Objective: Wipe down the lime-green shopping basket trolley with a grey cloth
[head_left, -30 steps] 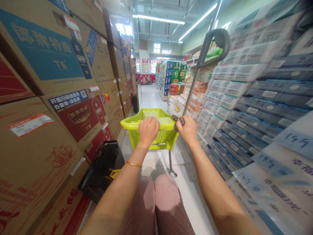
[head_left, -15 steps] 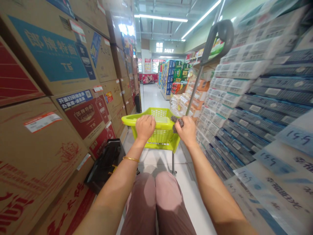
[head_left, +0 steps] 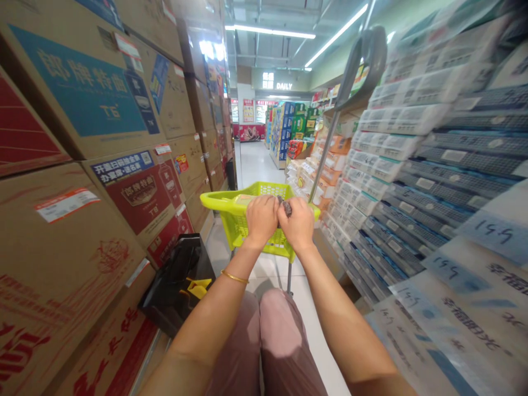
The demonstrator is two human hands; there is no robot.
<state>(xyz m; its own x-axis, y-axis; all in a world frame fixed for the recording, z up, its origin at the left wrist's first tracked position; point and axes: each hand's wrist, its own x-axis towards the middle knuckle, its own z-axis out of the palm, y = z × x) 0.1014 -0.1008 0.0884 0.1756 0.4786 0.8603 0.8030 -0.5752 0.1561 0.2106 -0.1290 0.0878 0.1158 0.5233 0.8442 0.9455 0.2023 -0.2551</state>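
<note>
Dark crumpled cloth (head_left: 287, 209) was gripped by the right hand (head_left: 298, 223) at the near rim of the green basket (head_left: 216, 202), the left hand (head_left: 261, 221) curled just beside it, exact hold unclear. A grey pole (head_left: 325, 154) was seen right of the basket; blue boxes (head_left: 285, 132) were stacked far beyond the basket.

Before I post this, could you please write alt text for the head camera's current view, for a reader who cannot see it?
A person's left hand and right hand curl over the near rim of a lime-green shopping cart, side by side, with dark grey material between them. Stacked cardboard boxes stand on the left, wrapped packs on the right.
</note>
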